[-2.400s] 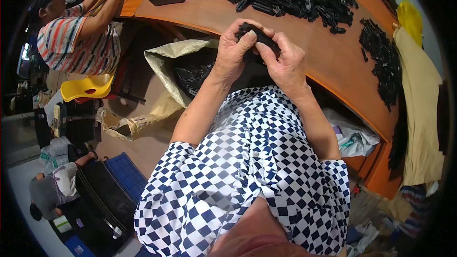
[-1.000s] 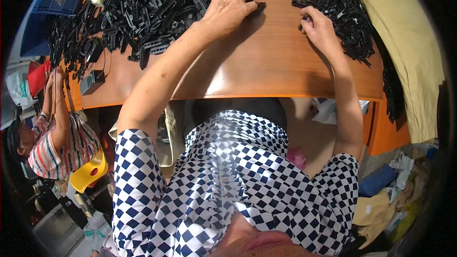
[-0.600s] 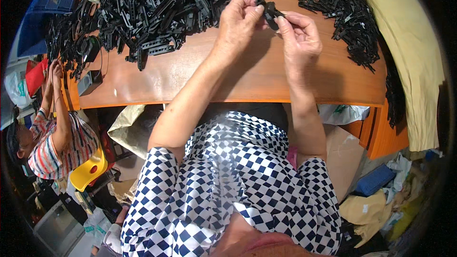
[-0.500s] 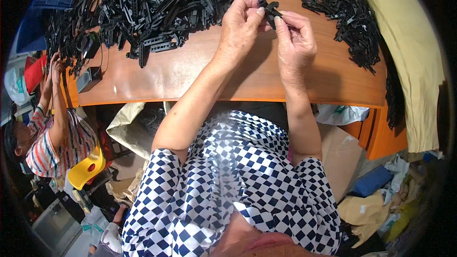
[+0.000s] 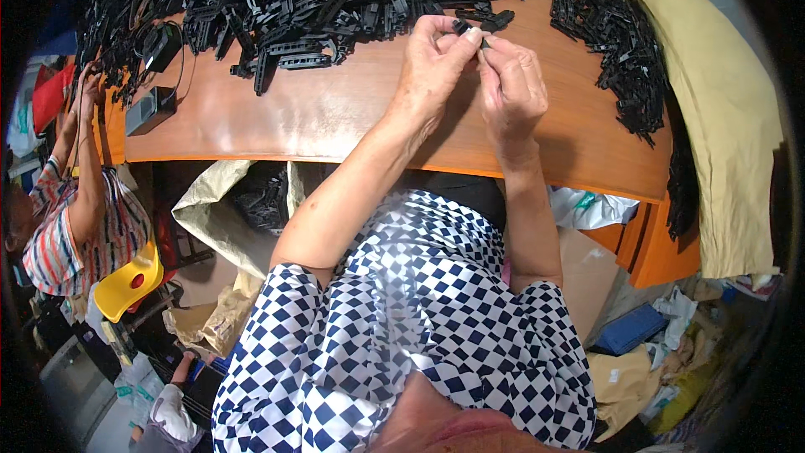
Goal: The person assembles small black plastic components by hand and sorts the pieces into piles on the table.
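My left hand (image 5: 432, 63) is closed in a pinch on a small black plastic part (image 5: 460, 26), whose end sticks out above the fingers. Thumb and fingers cover most of it. Close beside it, my right hand (image 5: 513, 88) is also closed, its fingertips pinching a dark bit of the part by the left thumb. Both hands are above the brown wooden table (image 5: 335, 117). Just beyond them spreads a large heap of long black slotted plastic parts (image 5: 302, 0). To the right lies a second, smaller pile of black parts (image 5: 616, 50).
A dark box-shaped device (image 5: 151, 111) with a cable stands at the table's left edge. Further left another person in a striped shirt (image 5: 80, 235) reaches to the table, near a yellow stool (image 5: 130, 283). Pale yellow sheeting (image 5: 713, 117) hangs at the right. An open sack (image 5: 214, 210) stands below.
My fingers have drawn closer together, and the black part, plainly visible before, is now mostly covered. The view has shifted a little.
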Motion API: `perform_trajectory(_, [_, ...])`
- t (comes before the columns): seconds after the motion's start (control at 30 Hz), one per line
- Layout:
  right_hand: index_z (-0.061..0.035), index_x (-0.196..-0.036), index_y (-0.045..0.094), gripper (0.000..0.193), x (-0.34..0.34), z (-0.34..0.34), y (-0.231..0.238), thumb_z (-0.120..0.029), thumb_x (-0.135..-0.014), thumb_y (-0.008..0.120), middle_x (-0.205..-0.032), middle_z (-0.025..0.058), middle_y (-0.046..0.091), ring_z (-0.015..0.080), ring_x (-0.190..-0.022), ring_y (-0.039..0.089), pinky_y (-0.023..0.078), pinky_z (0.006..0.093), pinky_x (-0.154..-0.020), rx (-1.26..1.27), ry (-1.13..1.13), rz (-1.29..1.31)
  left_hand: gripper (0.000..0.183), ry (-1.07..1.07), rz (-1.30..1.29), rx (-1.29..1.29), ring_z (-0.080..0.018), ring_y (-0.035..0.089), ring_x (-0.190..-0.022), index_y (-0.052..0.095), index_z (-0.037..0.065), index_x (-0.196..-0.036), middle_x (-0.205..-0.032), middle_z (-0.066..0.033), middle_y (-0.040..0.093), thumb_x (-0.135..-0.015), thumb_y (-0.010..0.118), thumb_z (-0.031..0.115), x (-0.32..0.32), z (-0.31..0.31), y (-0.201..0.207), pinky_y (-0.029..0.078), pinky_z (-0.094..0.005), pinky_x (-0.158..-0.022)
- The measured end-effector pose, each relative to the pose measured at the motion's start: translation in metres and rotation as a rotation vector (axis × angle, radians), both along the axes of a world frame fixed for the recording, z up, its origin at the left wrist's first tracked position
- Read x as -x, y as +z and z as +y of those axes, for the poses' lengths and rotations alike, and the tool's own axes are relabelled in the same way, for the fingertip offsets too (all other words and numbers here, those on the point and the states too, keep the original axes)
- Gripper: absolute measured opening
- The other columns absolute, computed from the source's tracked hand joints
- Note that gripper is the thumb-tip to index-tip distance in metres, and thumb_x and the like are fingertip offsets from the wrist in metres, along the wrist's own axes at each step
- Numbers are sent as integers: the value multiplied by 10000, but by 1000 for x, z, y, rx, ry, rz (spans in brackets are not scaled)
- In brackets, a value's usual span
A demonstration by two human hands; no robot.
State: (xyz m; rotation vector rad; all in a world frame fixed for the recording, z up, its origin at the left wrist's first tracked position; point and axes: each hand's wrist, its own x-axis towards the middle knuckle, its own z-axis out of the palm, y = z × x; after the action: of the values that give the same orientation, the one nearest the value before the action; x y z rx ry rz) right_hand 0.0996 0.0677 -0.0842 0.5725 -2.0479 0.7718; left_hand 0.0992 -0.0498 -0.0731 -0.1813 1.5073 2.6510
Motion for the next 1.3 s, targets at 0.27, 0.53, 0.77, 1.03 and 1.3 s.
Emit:
perform_trajectory(0.27, [-75,-809,637,194,-13,1,-1,-12,-639,706,-913,30,654,211,-839,634,531,306,-677,-66,12,-90,189,-81,-126,-84,-80,598,-801,589,65,-1073,-918,-10,643,-918,594,172,-11,-7,-3,506,-239,-724])
perform_trajectory(0.53, [-57,-855,626,205,-21,4,2,-17,-674,714,-929,68,642,241,-845,608,525,323,-686,-37,37,-171,199,-103,-127,-98,-77,598,-833,591,49,-1067,-967,-33,648,-908,608,167,-14,-6,-3,491,-206,-730])
perform_trajectory(0.77, [-16,-1044,580,479,-32,18,19,-268,-704,804,-942,113,656,235,-812,633,520,325,-689,451,137,-770,199,-151,52,-184,-138,614,-921,593,14,-1062,-1051,-97,651,-901,605,130,-15,-11,1,497,-257,-827])
perform_trajectory(1.03, [-5,-960,605,337,-33,17,14,-250,-780,749,-685,76,626,124,-598,592,473,276,-554,610,348,-915,221,-223,226,-111,-156,612,-939,584,14,-1081,-1031,-107,655,-884,618,107,-14,-11,-2,493,-293,-862])
perform_trajectory(1.3, [-23,-943,621,236,-41,21,21,-209,-822,704,-667,83,616,119,-573,583,461,271,-527,522,228,-828,246,-341,138,-227,-180,605,-974,548,29,-1110,-1046,-125,646,-896,612,133,-14,-6,-4,506,-319,-845])
